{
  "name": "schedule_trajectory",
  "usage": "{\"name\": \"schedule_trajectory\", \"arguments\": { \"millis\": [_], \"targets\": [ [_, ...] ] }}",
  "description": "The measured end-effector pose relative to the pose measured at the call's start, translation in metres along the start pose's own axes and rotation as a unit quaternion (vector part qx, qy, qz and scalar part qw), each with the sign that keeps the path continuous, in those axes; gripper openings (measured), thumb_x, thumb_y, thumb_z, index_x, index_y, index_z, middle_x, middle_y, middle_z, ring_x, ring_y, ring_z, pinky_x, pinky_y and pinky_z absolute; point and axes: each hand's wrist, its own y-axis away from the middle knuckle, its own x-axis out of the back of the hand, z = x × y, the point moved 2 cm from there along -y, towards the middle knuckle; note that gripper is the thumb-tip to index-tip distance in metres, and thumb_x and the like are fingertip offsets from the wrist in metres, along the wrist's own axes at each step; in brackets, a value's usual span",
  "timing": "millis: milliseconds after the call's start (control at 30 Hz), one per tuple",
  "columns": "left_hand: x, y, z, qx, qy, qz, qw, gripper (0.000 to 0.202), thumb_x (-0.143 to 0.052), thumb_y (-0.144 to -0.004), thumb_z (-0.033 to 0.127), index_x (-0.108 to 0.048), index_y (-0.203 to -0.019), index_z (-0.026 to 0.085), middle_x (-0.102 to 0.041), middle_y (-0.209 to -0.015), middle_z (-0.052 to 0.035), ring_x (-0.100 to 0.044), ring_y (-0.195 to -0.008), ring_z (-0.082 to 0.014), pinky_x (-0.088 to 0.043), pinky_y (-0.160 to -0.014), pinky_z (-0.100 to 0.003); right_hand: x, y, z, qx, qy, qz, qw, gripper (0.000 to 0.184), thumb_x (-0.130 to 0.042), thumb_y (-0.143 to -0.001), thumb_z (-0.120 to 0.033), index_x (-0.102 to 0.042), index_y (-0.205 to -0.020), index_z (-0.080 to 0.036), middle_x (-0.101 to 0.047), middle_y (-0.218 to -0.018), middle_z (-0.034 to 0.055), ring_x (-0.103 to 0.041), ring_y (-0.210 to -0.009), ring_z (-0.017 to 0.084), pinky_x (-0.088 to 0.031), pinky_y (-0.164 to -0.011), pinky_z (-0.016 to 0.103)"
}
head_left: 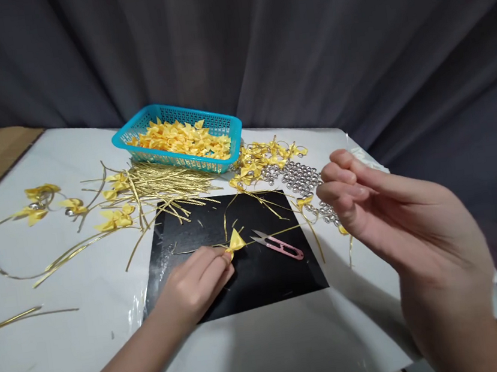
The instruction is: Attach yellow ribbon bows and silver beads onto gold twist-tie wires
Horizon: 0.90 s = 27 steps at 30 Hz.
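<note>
My left hand (201, 279) rests over a black mat (186, 308), its fingers closed on a yellow ribbon bow (236, 240). Thin gold cords stick out from around the bow. Beside it lies a pair of pink-handled thread snips (278, 244) with the blades apart. Raised high on the right, close to the camera, my right hand (398, 222) has its thumb and fingertips pinched together. A short, very thin pale strand (347, 141) shows just above these fingertips; whether it is thread or a needle is unclear.
A turquoise basket (172, 156) of yellow bows stands at the back. Gold cords (166, 181) lie in front of it. To its right are more bows (267, 152) and silver beads (299, 178). Loose corded bows (116, 217) lie leftward on the white table (93, 362).
</note>
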Motion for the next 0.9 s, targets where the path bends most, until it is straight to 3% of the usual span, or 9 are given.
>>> {"name": "schedule_trajectory", "arguments": {
  "millis": [267, 333, 400, 433, 500, 567, 667, 767, 900],
  "targets": [
    [0.005, -0.004, 0.005, 0.002, 0.028, 0.003, 1.000, 0.008, -0.056, -0.081, 0.006, -0.057, -0.085, 0.012, -0.067, -0.077, -0.0092, -0.062, -0.072, -0.0161, -0.054, -0.064, -0.027, 0.007, 0.008, -0.010, -0.069, -0.018, 0.026, 0.997, 0.009, -0.055, -0.077, -0.010, -0.059, -0.075, -0.018, -0.052, -0.069, -0.0014, -0.049, -0.056, 0.003, -0.049, -0.053, 0.011],
    [0.004, -0.006, 0.006, 0.044, 0.064, -0.005, 0.997, 0.009, -0.055, -0.080, 0.006, -0.058, -0.079, 0.014, -0.068, -0.074, -0.0069, -0.063, -0.068, -0.0149, -0.053, -0.063, -0.026, 0.009, 0.003, -0.008, -0.069, -0.024, 0.038, 0.997, 0.006, -0.058, -0.074, -0.011, -0.060, -0.073, -0.017, -0.051, -0.068, -0.0012, -0.048, -0.056, 0.003, -0.050, -0.054, 0.013],
    [0.002, -0.010, 0.004, 0.140, 0.138, -0.011, 0.980, 0.011, -0.057, -0.077, 0.007, -0.059, -0.071, 0.016, -0.068, -0.069, -0.0043, -0.064, -0.064, -0.0143, -0.052, -0.062, -0.025, 0.012, -0.006, -0.004, -0.053, -0.020, 0.049, 0.997, 0.005, -0.061, -0.073, -0.012, -0.060, -0.072, -0.017, -0.050, -0.067, -0.0009, -0.048, -0.056, 0.004, -0.052, -0.056, 0.014],
    [0.000, -0.011, 0.003, 0.204, 0.188, -0.011, 0.961, 0.012, -0.058, -0.075, 0.008, -0.059, -0.066, 0.016, -0.068, -0.069, -0.0043, -0.065, -0.065, -0.0149, -0.052, -0.061, -0.025, 0.014, -0.010, -0.001, -0.037, -0.009, 0.055, 0.998, 0.005, -0.061, -0.073, -0.013, -0.060, -0.071, -0.017, -0.050, -0.067, -0.0007, -0.049, -0.056, 0.004, -0.052, -0.057, 0.014],
    [-0.003, -0.014, 0.002, 0.335, 0.301, -0.013, 0.893, 0.010, -0.062, -0.070, 0.013, -0.060, -0.061, 0.017, -0.071, -0.077, -0.0074, -0.067, -0.074, -0.0178, -0.053, -0.062, -0.026, 0.017, -0.019, 0.004, -0.005, 0.019, 0.074, 0.997, 0.005, -0.059, -0.076, -0.014, -0.059, -0.071, -0.017, -0.051, -0.069, -0.0002, -0.051, -0.059, 0.005, -0.053, -0.060, 0.014],
    [-0.006, -0.015, 0.002, 0.445, 0.413, -0.018, 0.795, 0.011, -0.066, -0.068, 0.018, -0.060, -0.058, 0.016, -0.072, -0.088, -0.0104, -0.068, -0.082, -0.0197, -0.053, -0.065, -0.026, 0.018, -0.024, 0.008, 0.018, 0.046, 0.093, 0.994, 0.005, -0.058, -0.078, -0.016, -0.058, -0.072, -0.016, -0.053, -0.070, 0.0001, -0.052, -0.059, 0.005, -0.052, -0.059, 0.015],
    [-0.007, -0.017, 0.003, 0.539, 0.514, -0.020, 0.667, 0.016, -0.070, -0.068, 0.023, -0.058, -0.059, 0.016, -0.074, -0.076, -0.0067, -0.066, -0.070, -0.0133, -0.049, -0.063, -0.021, 0.015, -0.023, 0.011, 0.032, 0.087, 0.082, 0.992, 0.006, -0.057, -0.080, -0.020, -0.053, -0.077, -0.016, -0.054, -0.068, -0.0013, -0.046, -0.049, 0.003, -0.047, -0.049, 0.016],
    [-0.006, -0.019, 0.004, 0.561, 0.545, -0.006, 0.623, 0.018, -0.072, -0.069, 0.026, -0.057, -0.065, 0.017, -0.071, -0.061, -0.0009, -0.061, -0.058, -0.0079, -0.045, -0.059, -0.015, 0.009, -0.019, 0.013, 0.025, 0.147, 0.016, 0.989, 0.011, -0.057, -0.082, -0.025, -0.048, -0.082, -0.017, -0.050, -0.060, -0.0046, -0.033, -0.040, 0.002, -0.038, -0.041, 0.015],
    [-0.004, -0.017, 0.001, 0.567, 0.530, 0.048, 0.629, 0.020, -0.076, -0.065, 0.028, -0.061, -0.074, 0.017, -0.070, -0.061, 0.0016, -0.063, -0.062, -0.0080, -0.045, -0.062, -0.014, -0.003, -0.012, 0.031, -0.076, 0.176, -0.074, 0.979, 0.017, -0.057, -0.082, -0.031, -0.046, -0.080, -0.018, -0.035, -0.054, -0.0079, -0.022, -0.041, 0.002, -0.017, -0.037, 0.014]
  ]
}}
